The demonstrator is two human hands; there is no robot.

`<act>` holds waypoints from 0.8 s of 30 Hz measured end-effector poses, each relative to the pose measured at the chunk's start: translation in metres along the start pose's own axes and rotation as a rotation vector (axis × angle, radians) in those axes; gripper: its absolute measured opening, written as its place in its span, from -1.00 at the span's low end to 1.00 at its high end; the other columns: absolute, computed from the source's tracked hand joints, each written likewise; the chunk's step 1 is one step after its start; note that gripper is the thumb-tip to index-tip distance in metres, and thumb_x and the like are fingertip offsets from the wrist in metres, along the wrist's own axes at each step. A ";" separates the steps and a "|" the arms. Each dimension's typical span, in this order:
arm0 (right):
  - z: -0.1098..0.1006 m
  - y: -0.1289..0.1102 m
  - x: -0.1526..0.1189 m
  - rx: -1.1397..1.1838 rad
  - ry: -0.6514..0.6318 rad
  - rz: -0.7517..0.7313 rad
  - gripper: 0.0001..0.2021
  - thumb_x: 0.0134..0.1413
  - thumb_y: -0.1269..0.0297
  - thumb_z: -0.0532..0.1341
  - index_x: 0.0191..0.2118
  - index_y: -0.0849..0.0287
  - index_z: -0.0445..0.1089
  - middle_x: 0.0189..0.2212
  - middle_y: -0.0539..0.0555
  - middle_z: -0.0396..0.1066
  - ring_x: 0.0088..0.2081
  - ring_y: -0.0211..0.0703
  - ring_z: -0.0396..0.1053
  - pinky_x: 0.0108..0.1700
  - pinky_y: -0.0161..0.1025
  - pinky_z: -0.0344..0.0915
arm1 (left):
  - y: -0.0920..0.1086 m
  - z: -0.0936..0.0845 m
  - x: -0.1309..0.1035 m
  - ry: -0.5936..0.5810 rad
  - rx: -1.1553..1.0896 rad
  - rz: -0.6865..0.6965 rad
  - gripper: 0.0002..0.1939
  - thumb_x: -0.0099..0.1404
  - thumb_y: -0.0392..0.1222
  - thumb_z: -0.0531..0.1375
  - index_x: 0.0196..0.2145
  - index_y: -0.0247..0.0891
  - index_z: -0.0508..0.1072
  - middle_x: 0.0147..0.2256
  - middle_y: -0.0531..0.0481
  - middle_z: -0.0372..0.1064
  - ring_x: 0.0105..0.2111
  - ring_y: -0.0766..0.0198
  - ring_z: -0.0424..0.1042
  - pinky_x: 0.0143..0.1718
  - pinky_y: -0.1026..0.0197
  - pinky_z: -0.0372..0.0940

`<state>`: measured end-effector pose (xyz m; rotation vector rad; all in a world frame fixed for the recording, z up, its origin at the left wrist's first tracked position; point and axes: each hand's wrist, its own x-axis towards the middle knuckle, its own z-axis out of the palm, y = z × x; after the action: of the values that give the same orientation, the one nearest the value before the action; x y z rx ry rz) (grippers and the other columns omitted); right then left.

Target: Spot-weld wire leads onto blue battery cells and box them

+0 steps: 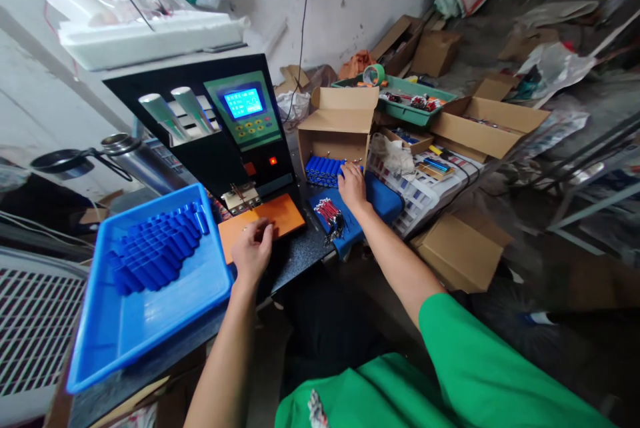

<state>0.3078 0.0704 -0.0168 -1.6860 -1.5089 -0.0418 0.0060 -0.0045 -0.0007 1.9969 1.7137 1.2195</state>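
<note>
My left hand (pixel 253 249) rests at the front edge of the orange plate (pixel 283 215), below the welding head (pixel 241 198) of a black machine; its fingers are curled and whatever they may hold is hidden. My right hand (pixel 353 183) reaches to the right end of the blue cylindrical cells (pixel 325 169) stacked in the open cardboard box (pixel 336 120). Its fingers bend over the end cells, and their tips are partly hidden. A bundle of red and black wires (pixel 330 215) with white ends lies on the blue cloth (pixel 383 198) in front of the box.
A blue tray (pixel 145 321) with many blue cells stands on the left. The machine (pixel 190 101) has a lit screen. Behind it are a steel flask (pixel 145 161) and cup. Right are a green tray (pixel 410 108), a cardboard box (pixel 490 125) and a white plastic basket (pixel 413 198).
</note>
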 end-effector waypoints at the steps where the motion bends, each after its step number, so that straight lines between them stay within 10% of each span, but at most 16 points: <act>1: -0.003 -0.002 -0.004 0.026 0.015 -0.019 -0.61 0.27 0.42 0.07 0.12 0.36 0.46 0.17 0.36 0.40 0.25 0.06 0.26 0.36 0.01 0.09 | 0.000 0.000 0.000 -0.004 0.002 -0.005 -0.67 0.30 0.06 0.16 -0.15 -0.19 0.54 -0.21 -0.06 0.58 -0.30 0.17 0.54 -0.24 0.16 0.37; 11: -0.005 -0.016 -0.032 0.082 -0.483 0.223 -0.87 0.15 0.32 0.23 -0.33 0.16 0.54 -0.31 0.10 0.60 -0.22 -0.11 0.52 -0.18 -0.29 0.32 | -0.001 0.002 0.000 0.001 0.005 -0.030 -0.66 0.30 0.07 0.16 -0.14 -0.19 0.54 -0.21 -0.06 0.58 -0.32 0.18 0.53 -0.25 0.15 0.37; 24: 0.011 -0.015 -0.037 0.151 -0.421 0.312 -0.87 0.07 0.30 0.25 -0.44 0.14 0.52 -0.35 0.13 0.59 -0.23 -0.03 0.52 -0.21 -0.25 0.29 | -0.002 0.004 0.000 0.016 0.039 -0.029 -0.68 0.31 0.06 0.15 -0.16 -0.19 0.54 -0.20 -0.06 0.58 -0.30 0.18 0.54 -0.24 0.16 0.38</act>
<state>0.2799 0.0459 -0.0359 -1.8620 -1.4776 0.6118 0.0075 -0.0029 -0.0050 1.9819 1.7816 1.2051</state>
